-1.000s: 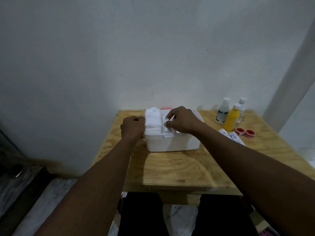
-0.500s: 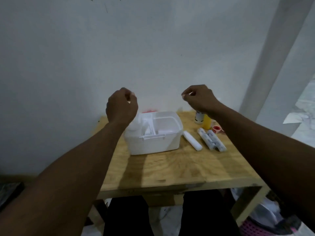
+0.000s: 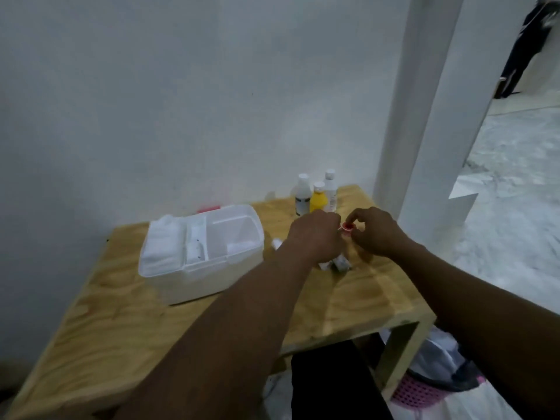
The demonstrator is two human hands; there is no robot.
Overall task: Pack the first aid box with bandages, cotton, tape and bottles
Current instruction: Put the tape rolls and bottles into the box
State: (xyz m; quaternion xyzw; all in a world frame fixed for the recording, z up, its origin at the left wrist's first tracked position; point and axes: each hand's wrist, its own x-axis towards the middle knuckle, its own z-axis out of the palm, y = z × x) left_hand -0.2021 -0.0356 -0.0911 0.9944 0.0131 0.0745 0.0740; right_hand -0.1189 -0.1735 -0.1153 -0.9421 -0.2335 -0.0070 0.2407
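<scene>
The white first aid box [image 3: 212,277] stands open on the wooden table [image 3: 348,304], with white cotton [image 3: 165,244] in its left compartment. To its right, a small red tape roll [image 3: 347,228] sits between my two hands. My right hand [image 3: 375,231] pinches the roll with curled fingers. My left hand [image 3: 315,237] is curled just left of it, fingertips at the roll; whether they grip it is unclear. Rolled bandages [image 3: 339,263] lie partly hidden under my left hand. Two white bottles [image 3: 303,194] and a yellow bottle [image 3: 318,201] stand at the back.
A white pillar [image 3: 424,101] rises right behind the table's right corner. A pink basket [image 3: 418,392] with cloth sits on the floor below the table's right side. The white wall is close behind the table.
Both hands came down from above the box and moved right to the red tape roll. The view has swung to the right.
</scene>
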